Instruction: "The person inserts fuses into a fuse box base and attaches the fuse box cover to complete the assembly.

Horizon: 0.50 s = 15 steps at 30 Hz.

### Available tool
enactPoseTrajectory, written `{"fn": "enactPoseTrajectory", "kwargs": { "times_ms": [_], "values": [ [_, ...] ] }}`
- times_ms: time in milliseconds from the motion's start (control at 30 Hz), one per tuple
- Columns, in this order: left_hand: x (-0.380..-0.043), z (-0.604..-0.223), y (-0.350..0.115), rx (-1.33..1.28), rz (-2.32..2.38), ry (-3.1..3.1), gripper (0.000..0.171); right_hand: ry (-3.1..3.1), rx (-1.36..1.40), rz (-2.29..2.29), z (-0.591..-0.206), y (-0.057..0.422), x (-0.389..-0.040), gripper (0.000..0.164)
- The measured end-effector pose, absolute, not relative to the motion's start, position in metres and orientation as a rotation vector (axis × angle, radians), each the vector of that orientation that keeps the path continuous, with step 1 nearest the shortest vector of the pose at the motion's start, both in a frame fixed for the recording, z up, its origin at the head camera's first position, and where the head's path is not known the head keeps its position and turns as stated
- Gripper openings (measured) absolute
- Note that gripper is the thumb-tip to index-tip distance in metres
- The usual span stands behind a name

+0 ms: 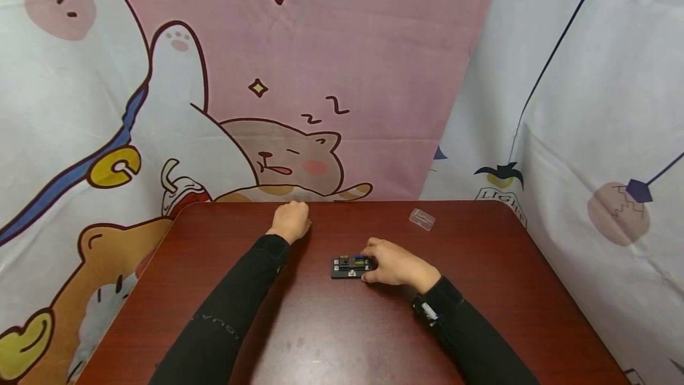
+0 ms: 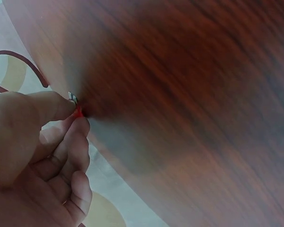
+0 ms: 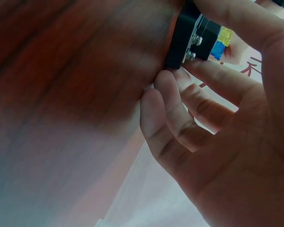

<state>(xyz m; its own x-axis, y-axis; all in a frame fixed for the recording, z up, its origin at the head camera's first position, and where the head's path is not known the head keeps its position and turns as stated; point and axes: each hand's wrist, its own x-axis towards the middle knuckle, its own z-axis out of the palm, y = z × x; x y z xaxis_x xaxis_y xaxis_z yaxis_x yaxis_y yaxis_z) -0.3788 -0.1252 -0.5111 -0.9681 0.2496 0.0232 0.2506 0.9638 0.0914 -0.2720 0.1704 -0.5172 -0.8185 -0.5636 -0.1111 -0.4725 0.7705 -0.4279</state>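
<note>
A black fuse block (image 1: 350, 267) with metal screw terminals and coloured fuses lies flat on the table. My right hand (image 1: 398, 263) holds its right end between thumb and fingers. In the right wrist view, blue (image 3: 218, 50) and yellow (image 3: 225, 36) translucent fuses stick out of the block (image 3: 181, 38) beside the fingers. Near the table's back edge, left of the block, is my left hand (image 1: 291, 221). Its thumb and index finger pinch a small red fuse (image 2: 78, 112) with a silvery metal part showing; most of it is hidden by the fingertips.
A clear plastic cover (image 1: 422, 219) lies at the back right of the brown wooden table (image 1: 320, 337). Behind the table's back edge hangs a cloth printed with cartoon animals (image 1: 299, 159); more cloth hangs along the right side.
</note>
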Motion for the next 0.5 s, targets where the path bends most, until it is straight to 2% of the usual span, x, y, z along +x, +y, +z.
{"fn": "enactPoseTrajectory", "kwargs": {
  "times_ms": [300, 500],
  "values": [
    [-0.3765, -0.5078, -0.1290, -0.431, -0.263, -3.140, 0.021, 2.738, -0.816, -0.566, -0.5173, 0.1703, -0.2713, 0.045],
    [-0.3696, -0.5064, -0.1307, -0.441, -0.406, -3.173, 0.014, 2.742, -0.818, -0.572, -0.5177, 0.1701, -0.2718, 0.044]
  ]
}}
